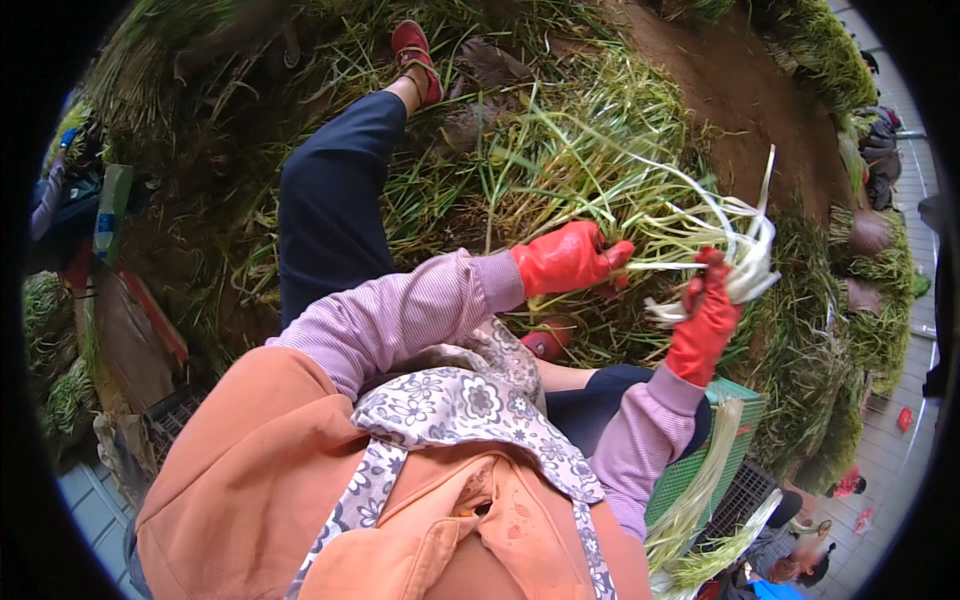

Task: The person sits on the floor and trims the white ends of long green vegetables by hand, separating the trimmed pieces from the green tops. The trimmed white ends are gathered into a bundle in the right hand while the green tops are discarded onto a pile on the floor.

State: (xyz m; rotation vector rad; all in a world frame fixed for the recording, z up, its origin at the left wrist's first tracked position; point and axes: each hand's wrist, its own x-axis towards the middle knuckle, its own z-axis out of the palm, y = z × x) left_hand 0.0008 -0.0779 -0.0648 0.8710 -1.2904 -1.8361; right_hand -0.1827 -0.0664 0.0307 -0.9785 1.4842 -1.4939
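My right hand (pixel 703 322), in a red rubber glove, is closed around a bunch of long white-stemmed greens (pixel 750 259). Their pale ends stick out on both sides of the fist, and thin stalks trail up and left. My left hand (pixel 566 259), gloved the same way, is just left of the bunch with its fingers curled. A white stalk reaches from the bunch towards its thumb. Whether those fingers pinch any leaves is hidden. Beneath and beyond both hands lies a heap of loose green and yellowish leaves (pixel 600 142).
A green mesh-sided crate (pixel 739 420) by my right knee has pale stalks (pixel 697 487) laid over it. A dark plastic crate (pixel 739 499) is beside it. Stacked greens (pixel 802 360) line the right side. Other people are at the far left and lower right. Bare brown ground (pixel 720 82) shows at upper right.
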